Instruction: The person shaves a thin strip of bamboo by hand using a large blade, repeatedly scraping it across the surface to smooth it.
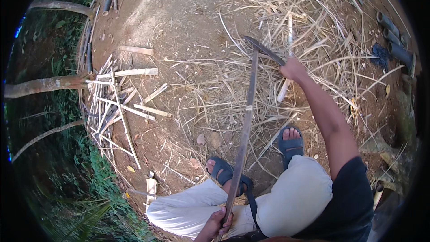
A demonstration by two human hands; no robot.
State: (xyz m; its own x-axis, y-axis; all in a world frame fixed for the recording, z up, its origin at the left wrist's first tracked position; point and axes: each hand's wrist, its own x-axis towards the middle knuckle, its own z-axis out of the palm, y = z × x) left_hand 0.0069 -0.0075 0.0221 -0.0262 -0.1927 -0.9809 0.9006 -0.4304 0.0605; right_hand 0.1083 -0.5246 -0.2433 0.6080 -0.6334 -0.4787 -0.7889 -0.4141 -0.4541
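My left hand (219, 222), low near my lap, is wrapped round the lower end of a long dark bamboo strip (246, 127). The strip slants up and away from me, with a pale ring at a joint partway along. Farther out on the right, my right hand (293, 69) grips a machete (268, 52) whose dark blade points up and left. The strip's far end meets the blade near its middle; whether it is cut into, I cannot tell. The machete's handle is hidden in my fist.
Pale shavings (215, 89) litter the ground ahead. A heap of split bamboo pieces (118, 103) lies at left, beside greenery and tree trunks (49, 85). Bamboo tubes (392, 38) and a dark blue cloth or bag (380, 56) lie at right. My sandalled feet (291, 142) are close below.
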